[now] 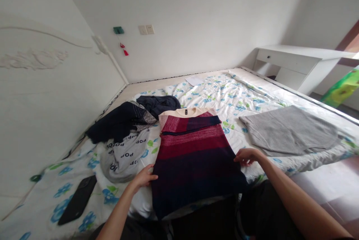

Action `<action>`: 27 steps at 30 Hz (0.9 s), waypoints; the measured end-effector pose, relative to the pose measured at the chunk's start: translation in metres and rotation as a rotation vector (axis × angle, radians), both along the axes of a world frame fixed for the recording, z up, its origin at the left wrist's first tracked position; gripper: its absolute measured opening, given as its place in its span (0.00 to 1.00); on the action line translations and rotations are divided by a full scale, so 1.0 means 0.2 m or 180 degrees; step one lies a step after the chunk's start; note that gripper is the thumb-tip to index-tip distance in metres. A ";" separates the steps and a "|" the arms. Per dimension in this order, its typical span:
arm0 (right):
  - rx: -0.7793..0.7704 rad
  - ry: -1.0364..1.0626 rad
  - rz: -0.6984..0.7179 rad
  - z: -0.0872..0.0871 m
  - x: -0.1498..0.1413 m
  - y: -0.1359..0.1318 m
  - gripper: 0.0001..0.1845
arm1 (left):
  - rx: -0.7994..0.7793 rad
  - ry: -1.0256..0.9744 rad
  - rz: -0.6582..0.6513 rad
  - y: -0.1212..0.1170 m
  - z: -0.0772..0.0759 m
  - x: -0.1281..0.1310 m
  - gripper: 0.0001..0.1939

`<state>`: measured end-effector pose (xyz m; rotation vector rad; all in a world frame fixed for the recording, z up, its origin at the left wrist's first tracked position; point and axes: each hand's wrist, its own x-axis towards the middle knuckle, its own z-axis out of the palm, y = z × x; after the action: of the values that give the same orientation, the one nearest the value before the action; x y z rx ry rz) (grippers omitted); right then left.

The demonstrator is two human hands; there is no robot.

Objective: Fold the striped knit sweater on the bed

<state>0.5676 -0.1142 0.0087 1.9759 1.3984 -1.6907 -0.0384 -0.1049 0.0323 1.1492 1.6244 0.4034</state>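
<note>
A striped sweater [196,157] in cream, red and navy lies on the bed in front of me, collar away from me. Its sleeves are folded across the upper part, and its hem hangs over the near edge. My left hand [144,177] pinches the left side edge of the sweater, thumb on top. On the opposite side edge, my right hand [246,156] grips the fabric between thumb and fingers. The undersides of both grips are hidden.
A folded grey garment [291,131] lies at the right. Dark clothes [120,122] and a grey printed garment [126,155] are heaped at the left, near a black phone [78,199]. The flowered bedsheet [210,97] reaches toward a white desk [294,58].
</note>
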 end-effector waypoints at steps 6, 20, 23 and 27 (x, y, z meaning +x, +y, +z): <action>-0.0088 0.0173 -0.0237 0.01 0.09 0.02 0.20 | -0.0284 -0.0114 0.0218 0.16 0.07 0.04 0.36; 0.0962 0.1629 -0.1652 -0.17 0.16 0.43 0.17 | 0.0100 -0.1416 0.1113 0.77 -0.08 0.15 0.15; 0.1210 0.1799 -0.2166 -0.24 0.16 0.61 0.10 | 0.0288 -0.1654 0.1240 0.85 -0.11 0.18 0.11; 0.1408 0.1842 -0.2409 -0.30 0.13 0.83 0.06 | 0.0401 -0.1872 0.1393 0.95 -0.15 0.16 0.09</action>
<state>0.5945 0.0508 -0.0519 2.6226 1.3501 -2.6333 -0.0061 0.0857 0.0014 0.6587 1.3195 1.0343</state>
